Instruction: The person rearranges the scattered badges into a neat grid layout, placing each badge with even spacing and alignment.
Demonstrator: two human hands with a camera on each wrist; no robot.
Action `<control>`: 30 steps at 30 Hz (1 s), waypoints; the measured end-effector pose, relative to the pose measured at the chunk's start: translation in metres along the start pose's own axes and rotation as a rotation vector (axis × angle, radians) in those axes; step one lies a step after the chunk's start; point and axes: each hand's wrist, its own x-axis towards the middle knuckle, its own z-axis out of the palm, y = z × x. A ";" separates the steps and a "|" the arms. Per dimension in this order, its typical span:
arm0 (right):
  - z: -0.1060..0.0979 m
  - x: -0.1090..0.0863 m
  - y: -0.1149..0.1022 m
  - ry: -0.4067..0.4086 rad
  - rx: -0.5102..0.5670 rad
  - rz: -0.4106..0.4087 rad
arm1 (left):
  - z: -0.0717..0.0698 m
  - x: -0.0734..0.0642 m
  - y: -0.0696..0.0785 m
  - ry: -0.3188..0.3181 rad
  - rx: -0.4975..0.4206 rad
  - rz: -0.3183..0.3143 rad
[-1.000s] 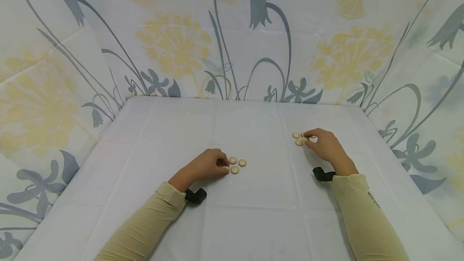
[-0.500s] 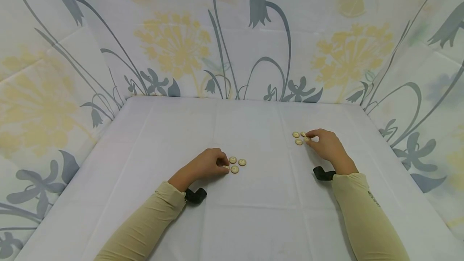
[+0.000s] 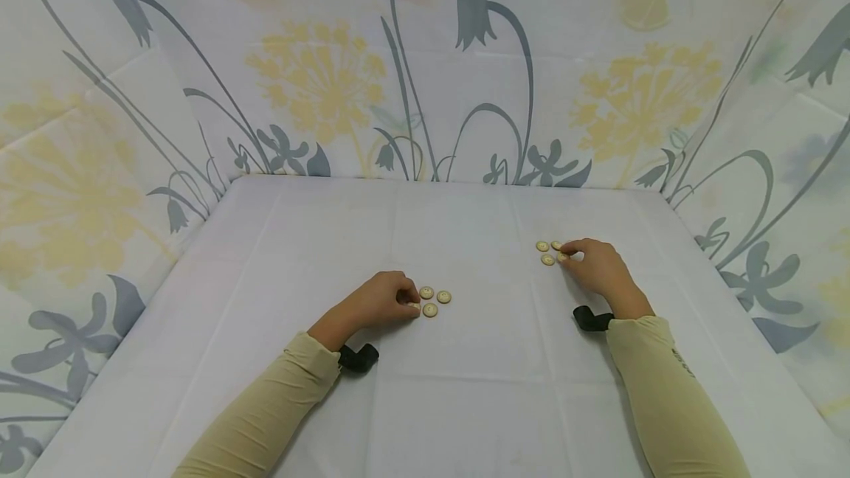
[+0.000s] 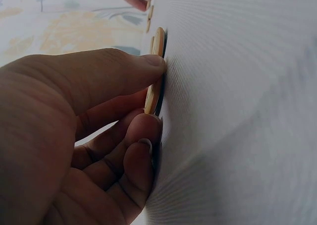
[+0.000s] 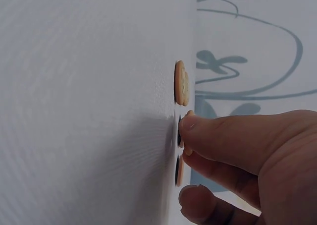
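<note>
In the head view my left hand (image 3: 378, 299) pinches a pale wooden button (image 3: 415, 307) at the left side of a small group. Its thumb (image 4: 133, 69) lies on the button's edge, close to the white cloth, in the left wrist view. Three more buttons, one of them the nearest button (image 3: 430, 310), lie flat beside it. Farther off to the right, my right hand (image 3: 600, 271) holds another button (image 3: 562, 257) between thumb and fingers. Beside it lie three buttons of the same kind, such as the leftmost button (image 3: 542, 246). In the right wrist view the held button (image 5: 190, 115) is mostly covered by the thumb.
A white cloth (image 3: 465, 404) with fold lines covers the table. Flower-patterned fabric (image 3: 332, 80) rises at its back and both sides. A black wrist mount (image 3: 358, 358) sits at the left cuff, and a matching black mount (image 3: 591, 319) at the right one.
My right hand has shifted slightly right and toward me with its button, uncovering more of the button behind it. My left hand stays in place.
</note>
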 end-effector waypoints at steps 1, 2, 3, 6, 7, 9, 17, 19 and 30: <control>0.000 0.000 0.000 0.001 0.001 0.000 | 0.000 0.000 0.000 -0.001 -0.001 -0.001; 0.000 0.000 -0.001 0.001 -0.001 0.000 | 0.000 0.000 0.000 -0.002 -0.002 -0.002; 0.000 0.000 -0.001 0.001 -0.003 -0.002 | 0.000 0.000 0.000 -0.003 -0.003 -0.003; 0.000 -0.001 0.000 0.000 -0.007 -0.005 | 0.000 0.000 -0.001 -0.004 -0.002 -0.001; 0.000 -0.001 0.000 0.000 -0.008 -0.005 | 0.000 0.001 -0.001 -0.005 -0.002 0.000; 0.001 -0.001 0.000 -0.001 -0.011 -0.007 | 0.000 0.001 -0.002 -0.005 -0.003 0.001; 0.000 -0.002 0.001 -0.004 -0.010 -0.010 | 0.000 0.001 -0.001 -0.004 -0.003 -0.005; 0.000 -0.002 0.000 -0.003 -0.008 -0.011 | 0.000 0.001 -0.001 -0.004 -0.010 -0.003; 0.004 0.001 0.004 -0.013 -0.004 -0.012 | 0.001 0.000 -0.002 -0.003 -0.008 0.011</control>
